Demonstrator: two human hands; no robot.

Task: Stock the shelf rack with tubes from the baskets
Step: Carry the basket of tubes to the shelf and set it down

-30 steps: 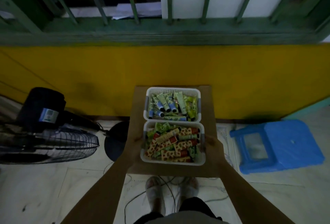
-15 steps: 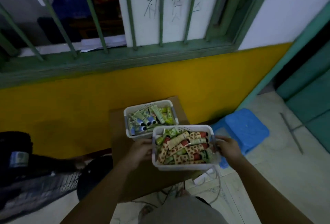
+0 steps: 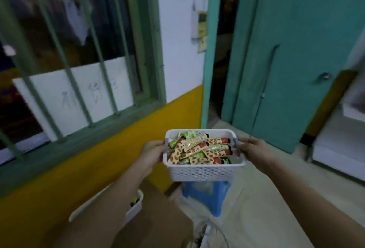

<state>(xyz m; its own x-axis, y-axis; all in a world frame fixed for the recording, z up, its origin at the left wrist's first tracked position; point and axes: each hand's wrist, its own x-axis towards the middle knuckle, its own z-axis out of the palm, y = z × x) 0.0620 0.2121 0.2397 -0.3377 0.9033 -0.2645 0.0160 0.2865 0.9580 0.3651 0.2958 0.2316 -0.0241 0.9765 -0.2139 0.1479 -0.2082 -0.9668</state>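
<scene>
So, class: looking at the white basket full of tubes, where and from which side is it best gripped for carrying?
Grip the white basket at the grey handles on its two short ends, one hand from each side, as the left hand and right hand do here. It is wide and loaded with loose tubes, so matched end grips probably keep it level.

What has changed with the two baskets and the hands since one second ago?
The near basket, full of tubes, was lifted off the cardboard box and carried up and to the right, now above the blue stool. The left hand and right hand still grip its two ends. The second basket stayed on the box.
</scene>
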